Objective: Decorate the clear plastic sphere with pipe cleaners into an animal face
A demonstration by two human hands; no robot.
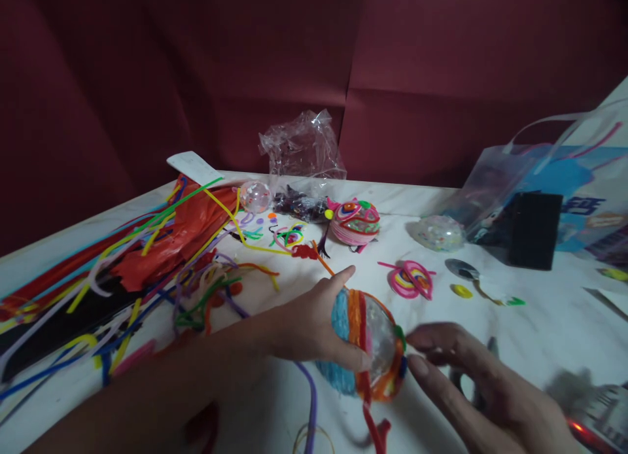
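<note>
My left hand point(326, 330) grips a clear plastic ball point(383, 336) from its left side, thumb across the front. Light blue, orange and red pipe cleaners point(357, 316) are wrapped round the ball, and a red end hangs below it. At the ball's right edge, green and dark blue pieces point(402, 349) stick out. There my right hand point(471, 382) has thumb and forefinger drawn together in a pinch; whatever lies between the fingertips is too small to make out. Beneath the right hand a grey tool point(492, 349) is partly hidden.
A finished-looking pink wrapped ball point(356, 224) stands behind, with a pink coiled piece point(411, 279) nearer. Loose pipe cleaners point(206, 303) and red packaging point(181, 225) spread over the left. Clear balls point(439, 233), a black box point(534, 231) and a plastic bag point(583, 179) stand farther back.
</note>
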